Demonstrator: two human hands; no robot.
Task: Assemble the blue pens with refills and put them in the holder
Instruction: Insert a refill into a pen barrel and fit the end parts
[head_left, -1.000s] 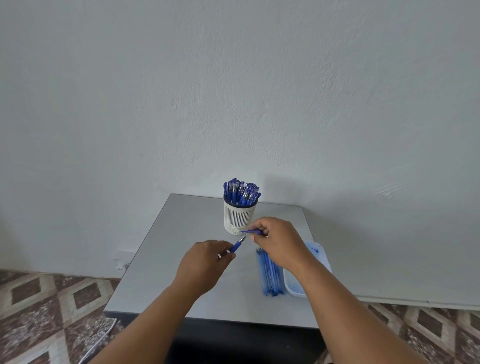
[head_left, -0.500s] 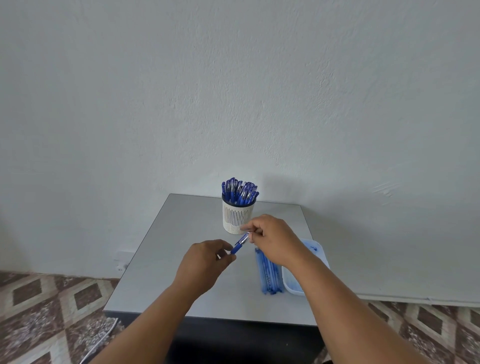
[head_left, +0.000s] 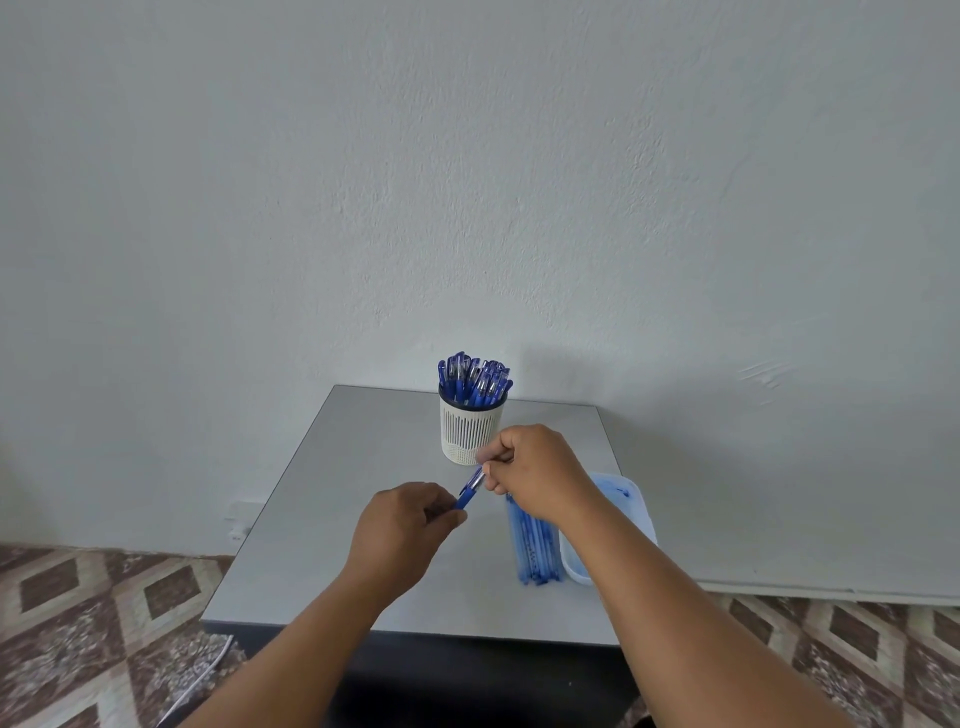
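1. Against a pale plaster wall (head_left: 467, 182) stands a small grey table (head_left: 332, 499), with patterned brown floor tiles (head_left: 93, 613) on both sides and a white cable (head_left: 200, 680) trailing on the floor at the left.
2. On the right side of the tabletop sits a shallow pale blue tray (head_left: 631, 512), partly hidden by the right forearm.
3. Just left of the tray lies a row of blue refills (head_left: 535, 551), side by side, running away from the viewer.
4. At the back of the table stands a white slotted holder (head_left: 470, 431), upright and packed with blue capped pens (head_left: 475, 382).
5. Above the middle of the table, the left hand (head_left: 402, 535) is curled around the lower end of a blue pen (head_left: 470, 491), thumb and fingertips pinching its blue grip.
6. Just in front of the holder, the right hand (head_left: 535, 470) pinches the upper end of the same pen.
7. Between the two hands the pen slants up to the right, only its short middle part showing.
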